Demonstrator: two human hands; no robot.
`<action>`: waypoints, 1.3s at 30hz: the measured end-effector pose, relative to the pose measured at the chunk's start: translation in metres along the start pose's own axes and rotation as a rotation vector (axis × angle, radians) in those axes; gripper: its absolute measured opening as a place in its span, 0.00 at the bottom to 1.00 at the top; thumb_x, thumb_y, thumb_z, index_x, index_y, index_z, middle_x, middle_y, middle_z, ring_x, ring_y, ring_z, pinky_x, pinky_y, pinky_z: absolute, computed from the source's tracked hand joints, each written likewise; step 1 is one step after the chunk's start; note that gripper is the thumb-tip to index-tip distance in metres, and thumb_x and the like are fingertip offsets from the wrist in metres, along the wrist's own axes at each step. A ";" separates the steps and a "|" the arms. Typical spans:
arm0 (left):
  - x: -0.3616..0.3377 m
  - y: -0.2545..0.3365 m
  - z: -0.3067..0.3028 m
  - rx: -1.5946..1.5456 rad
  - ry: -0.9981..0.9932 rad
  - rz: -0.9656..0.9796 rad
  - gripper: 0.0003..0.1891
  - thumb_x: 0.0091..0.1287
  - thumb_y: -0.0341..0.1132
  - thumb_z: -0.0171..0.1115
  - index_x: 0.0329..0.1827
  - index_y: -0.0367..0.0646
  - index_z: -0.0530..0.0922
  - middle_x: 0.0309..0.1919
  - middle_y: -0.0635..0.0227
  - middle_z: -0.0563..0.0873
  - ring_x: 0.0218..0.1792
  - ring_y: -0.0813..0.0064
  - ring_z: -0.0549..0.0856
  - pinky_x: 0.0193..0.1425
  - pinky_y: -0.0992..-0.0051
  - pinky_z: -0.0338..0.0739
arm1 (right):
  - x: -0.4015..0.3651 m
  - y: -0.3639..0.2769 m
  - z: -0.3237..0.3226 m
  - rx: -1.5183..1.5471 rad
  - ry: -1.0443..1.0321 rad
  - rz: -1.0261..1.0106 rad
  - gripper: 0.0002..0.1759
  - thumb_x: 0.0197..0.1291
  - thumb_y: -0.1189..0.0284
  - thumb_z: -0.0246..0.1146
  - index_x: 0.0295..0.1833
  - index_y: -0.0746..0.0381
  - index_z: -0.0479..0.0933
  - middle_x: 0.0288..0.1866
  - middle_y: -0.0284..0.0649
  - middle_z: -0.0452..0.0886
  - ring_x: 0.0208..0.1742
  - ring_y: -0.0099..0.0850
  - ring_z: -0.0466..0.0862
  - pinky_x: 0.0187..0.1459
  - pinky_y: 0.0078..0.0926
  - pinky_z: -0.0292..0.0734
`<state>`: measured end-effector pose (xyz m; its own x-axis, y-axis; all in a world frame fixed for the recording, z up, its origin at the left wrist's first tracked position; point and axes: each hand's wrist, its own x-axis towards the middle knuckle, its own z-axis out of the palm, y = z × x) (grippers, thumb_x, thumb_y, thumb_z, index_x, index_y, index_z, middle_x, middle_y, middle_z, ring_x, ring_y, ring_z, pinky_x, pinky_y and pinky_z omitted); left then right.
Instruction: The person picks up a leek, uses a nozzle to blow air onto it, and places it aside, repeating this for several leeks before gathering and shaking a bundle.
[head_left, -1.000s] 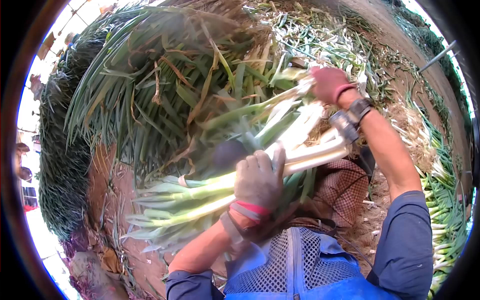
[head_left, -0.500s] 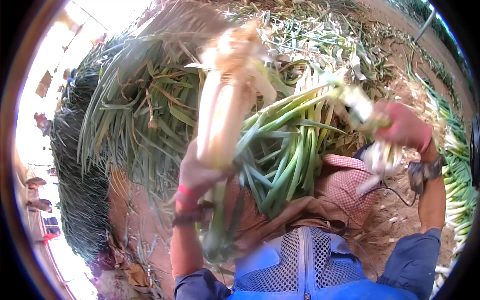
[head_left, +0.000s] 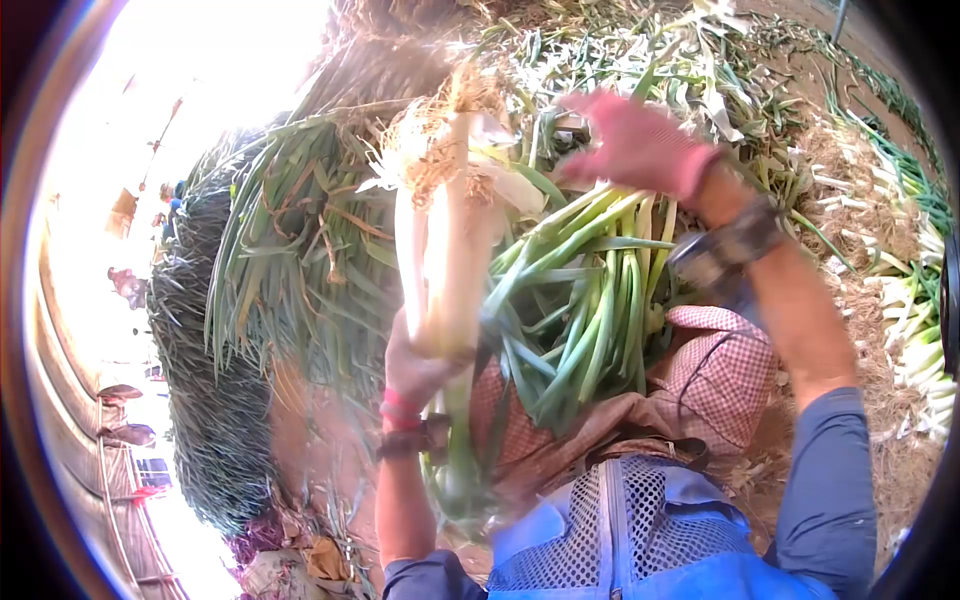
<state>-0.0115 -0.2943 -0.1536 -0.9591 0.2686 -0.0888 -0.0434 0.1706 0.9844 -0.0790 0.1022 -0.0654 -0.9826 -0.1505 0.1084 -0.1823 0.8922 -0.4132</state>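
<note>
My left hand (head_left: 428, 362), gloved with a red band at the wrist, grips a bunch of thick green onions (head_left: 450, 265). Their white stems and shaggy roots point up, and the green tops hang below the fist. To the right, my right hand (head_left: 645, 145) in a pinkish-red glove stretches out with its fingers apart and nothing seen in them. It is over a layer of stripped leaves (head_left: 690, 85). Loose green leaves (head_left: 570, 310) lie across my lap just below it.
A large heap of uncleaned green onions (head_left: 300, 220) stands to the left, with a dark green stack (head_left: 200, 380) beyond it. Along the right edge, white-stemmed onions (head_left: 925, 340) lie in a row on soil. Root scraps (head_left: 850, 230) litter the ground nearby.
My right hand has moved left and forward, from beside my lap to above the stripped leaves. The leafy scraps it carried have left it. The left hand still grips the bunch.
</note>
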 end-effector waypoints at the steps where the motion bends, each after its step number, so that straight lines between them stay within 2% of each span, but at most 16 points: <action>1: -0.001 -0.003 0.000 0.073 -0.002 0.008 0.39 0.54 0.22 0.76 0.72 0.34 0.70 0.52 0.61 0.86 0.44 0.74 0.88 0.48 0.73 0.88 | 0.000 -0.018 0.032 0.053 0.017 0.002 0.48 0.65 0.48 0.73 0.82 0.64 0.70 0.75 0.62 0.78 0.74 0.52 0.83 0.77 0.46 0.77; 4: -0.009 -0.001 0.007 0.275 0.030 0.070 0.44 0.55 0.32 0.88 0.73 0.36 0.70 0.54 0.63 0.86 0.50 0.71 0.89 0.54 0.70 0.88 | 0.011 -0.047 0.088 0.233 0.032 0.002 0.40 0.71 0.53 0.71 0.78 0.69 0.73 0.70 0.62 0.84 0.69 0.54 0.86 0.75 0.47 0.79; 6: -0.016 0.001 0.010 0.270 0.033 0.090 0.46 0.55 0.32 0.88 0.74 0.36 0.69 0.55 0.63 0.86 0.50 0.71 0.89 0.54 0.70 0.89 | 0.019 -0.050 0.093 0.166 -0.077 0.042 0.25 0.73 0.59 0.67 0.63 0.68 0.84 0.53 0.57 0.92 0.51 0.50 0.94 0.60 0.45 0.90; 8: -0.023 -0.007 0.007 0.260 0.042 0.088 0.48 0.52 0.24 0.85 0.78 0.35 0.67 0.57 0.60 0.85 0.51 0.68 0.89 0.55 0.69 0.90 | 0.049 0.009 0.108 -0.172 0.226 -0.059 0.16 0.75 0.63 0.64 0.47 0.66 0.88 0.38 0.50 0.93 0.38 0.43 0.95 0.44 0.40 0.93; 9: -0.027 -0.010 0.003 0.263 0.035 0.084 0.48 0.52 0.24 0.85 0.78 0.35 0.67 0.57 0.60 0.85 0.51 0.68 0.89 0.55 0.69 0.90 | 0.046 0.031 0.084 0.177 0.511 0.103 0.15 0.74 0.64 0.64 0.44 0.66 0.87 0.34 0.51 0.92 0.36 0.38 0.95 0.37 0.36 0.92; 10: -0.028 -0.012 0.001 0.326 0.036 0.102 0.49 0.51 0.21 0.83 0.78 0.35 0.66 0.57 0.59 0.85 0.52 0.67 0.89 0.54 0.68 0.91 | 0.046 0.055 0.036 0.299 0.414 0.220 0.14 0.73 0.66 0.64 0.48 0.66 0.88 0.34 0.51 0.92 0.34 0.37 0.94 0.37 0.37 0.92; 13: -0.020 -0.017 0.000 0.475 0.000 0.234 0.48 0.48 0.15 0.76 0.78 0.34 0.65 0.58 0.55 0.84 0.50 0.64 0.90 0.52 0.66 0.93 | 0.043 0.053 0.001 0.143 0.482 0.114 0.16 0.68 0.71 0.65 0.55 0.67 0.88 0.42 0.54 0.93 0.44 0.42 0.94 0.55 0.39 0.90; 16: -0.015 -0.017 0.002 0.109 0.000 0.016 0.48 0.49 0.15 0.77 0.78 0.34 0.65 0.57 0.55 0.84 0.48 0.65 0.90 0.48 0.67 0.93 | 0.049 0.036 0.012 0.268 0.305 0.095 0.21 0.69 0.68 0.66 0.62 0.69 0.84 0.51 0.56 0.92 0.53 0.44 0.93 0.59 0.42 0.90; 19: -0.015 -0.026 -0.009 0.267 -0.027 0.161 0.49 0.50 0.14 0.76 0.78 0.35 0.64 0.56 0.54 0.85 0.45 0.66 0.90 0.46 0.68 0.93 | 0.041 0.013 0.023 0.299 0.013 0.049 0.57 0.61 0.68 0.78 0.91 0.63 0.54 0.75 0.60 0.80 0.66 0.45 0.89 0.70 0.40 0.84; 21: -0.019 -0.023 -0.008 0.124 -0.021 0.032 0.49 0.50 0.15 0.78 0.78 0.35 0.63 0.55 0.55 0.85 0.45 0.68 0.90 0.45 0.70 0.92 | 0.041 -0.003 0.045 0.192 0.236 -0.051 0.70 0.55 0.71 0.82 0.94 0.57 0.42 0.87 0.60 0.65 0.78 0.50 0.79 0.79 0.42 0.75; 23: -0.018 -0.023 -0.006 0.117 -0.015 0.086 0.48 0.51 0.15 0.78 0.77 0.35 0.63 0.54 0.56 0.85 0.44 0.69 0.90 0.45 0.71 0.92 | 0.048 -0.020 0.038 0.323 0.106 0.008 0.61 0.59 0.70 0.77 0.93 0.56 0.50 0.93 0.59 0.54 0.87 0.50 0.68 0.85 0.39 0.67; 26: -0.017 -0.024 -0.011 0.132 -0.048 0.030 0.47 0.51 0.15 0.78 0.77 0.35 0.64 0.54 0.55 0.85 0.42 0.68 0.90 0.44 0.69 0.92 | 0.066 -0.027 0.063 0.454 -0.140 0.166 0.45 0.61 0.69 0.71 0.85 0.58 0.66 0.82 0.61 0.73 0.76 0.50 0.82 0.75 0.40 0.78; 28: -0.018 -0.022 -0.013 0.230 -0.018 0.015 0.54 0.46 0.32 0.94 0.78 0.38 0.69 0.62 0.59 0.85 0.57 0.68 0.88 0.59 0.65 0.89 | 0.098 0.007 0.140 -0.169 0.285 -0.602 0.23 0.60 0.70 0.72 0.60 0.64 0.81 0.40 0.38 0.92 0.48 0.45 0.91 0.54 0.50 0.84; 33: -0.016 -0.034 -0.022 0.169 -0.044 0.051 0.46 0.52 0.15 0.78 0.74 0.36 0.62 0.53 0.51 0.85 0.37 0.66 0.89 0.37 0.69 0.91 | 0.076 -0.003 0.105 0.524 -0.011 -0.132 0.04 0.61 0.72 0.70 0.37 0.62 0.85 0.36 0.41 0.88 0.39 0.40 0.85 0.48 0.37 0.83; 37: -0.011 -0.039 -0.027 0.220 -0.060 0.072 0.46 0.52 0.17 0.82 0.73 0.37 0.63 0.52 0.53 0.85 0.37 0.67 0.89 0.34 0.70 0.89 | 0.077 -0.020 0.102 -0.272 -0.131 -0.697 0.07 0.67 0.69 0.69 0.34 0.53 0.86 0.38 0.30 0.88 0.42 0.30 0.86 0.49 0.29 0.83; 39: -0.009 -0.039 -0.030 0.268 -0.080 0.130 0.46 0.53 0.19 0.83 0.73 0.38 0.63 0.52 0.54 0.85 0.36 0.69 0.88 0.34 0.71 0.88 | 0.081 -0.018 0.133 0.027 0.158 -0.905 0.03 0.71 0.70 0.67 0.41 0.51 0.85 0.37 0.27 0.86 0.42 0.28 0.85 0.52 0.29 0.84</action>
<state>-0.0095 -0.3320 -0.1868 -0.9262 0.3769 0.0129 0.1638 0.3714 0.9139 -0.1601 0.0173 -0.1699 -0.4488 -0.7251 0.5223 -0.8825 0.4515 -0.1315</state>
